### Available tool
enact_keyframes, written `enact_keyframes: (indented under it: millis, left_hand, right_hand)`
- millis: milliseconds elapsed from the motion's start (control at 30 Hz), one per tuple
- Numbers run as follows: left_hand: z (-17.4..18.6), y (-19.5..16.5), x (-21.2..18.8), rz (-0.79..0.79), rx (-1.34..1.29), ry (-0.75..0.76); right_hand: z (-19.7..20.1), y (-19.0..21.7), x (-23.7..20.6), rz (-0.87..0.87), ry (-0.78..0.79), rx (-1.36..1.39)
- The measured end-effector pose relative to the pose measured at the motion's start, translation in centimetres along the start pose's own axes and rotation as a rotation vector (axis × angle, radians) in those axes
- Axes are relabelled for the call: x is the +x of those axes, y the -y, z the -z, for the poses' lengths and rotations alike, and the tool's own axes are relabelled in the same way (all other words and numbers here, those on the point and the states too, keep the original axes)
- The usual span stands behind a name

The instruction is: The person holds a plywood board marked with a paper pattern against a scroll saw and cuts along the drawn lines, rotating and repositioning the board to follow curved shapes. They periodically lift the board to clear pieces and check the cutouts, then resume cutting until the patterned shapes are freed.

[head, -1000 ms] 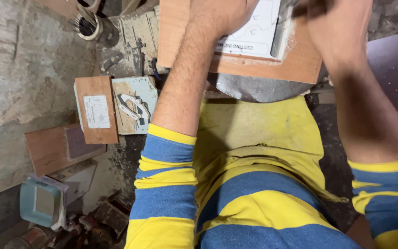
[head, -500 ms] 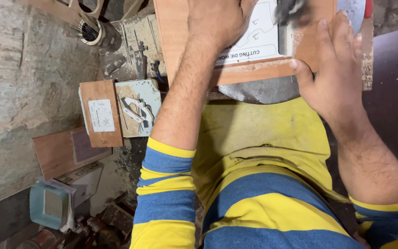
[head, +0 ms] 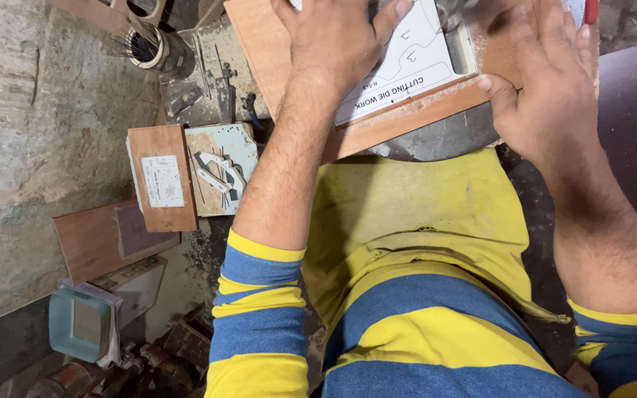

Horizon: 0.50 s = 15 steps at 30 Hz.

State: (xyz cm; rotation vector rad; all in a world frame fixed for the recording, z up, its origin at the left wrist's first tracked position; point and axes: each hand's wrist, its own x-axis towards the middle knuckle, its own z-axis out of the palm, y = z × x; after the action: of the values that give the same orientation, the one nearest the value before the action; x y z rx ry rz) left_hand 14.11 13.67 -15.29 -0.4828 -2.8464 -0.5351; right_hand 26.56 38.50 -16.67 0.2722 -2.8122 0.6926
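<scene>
A brown wooden board lies at the top of the view with a white paper pattern sheet glued on it, printed with black outline shapes. My left hand presses flat on the paper and board, fingers spread. Flat on the board's right part rests my right hand, thumb along the near edge. Sawdust lies on the board by a metal machine part between the two hands. The board rests on a grey round metal table. My yellow and blue striped shirt fills the lower view.
On the left stand a small wooden block with a paper label, a dusty board with cut white shapes, a plywood piece, a teal box and a tin with thin rods. A rough concrete wall runs along the left.
The view has shifted so the board and hands sit lower in frame. My right hand came down from the top edge and now lies flat on the board's right part.
</scene>
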Motion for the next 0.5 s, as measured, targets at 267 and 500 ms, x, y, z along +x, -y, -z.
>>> enact_keyframes:
  millis: [267, 500]
  left_hand:
    - [1.0, -0.5, -0.7, 0.036, 0.117, 0.116]
    - [1.2, -0.6, -1.9, 0.042, 0.283, 0.038]
  right_hand:
    - [0.9, -0.6, 1.6, 0.054, -0.030, -0.004]
    - [0.0, -2.0, 2.8, 0.128, -0.089, -0.071]
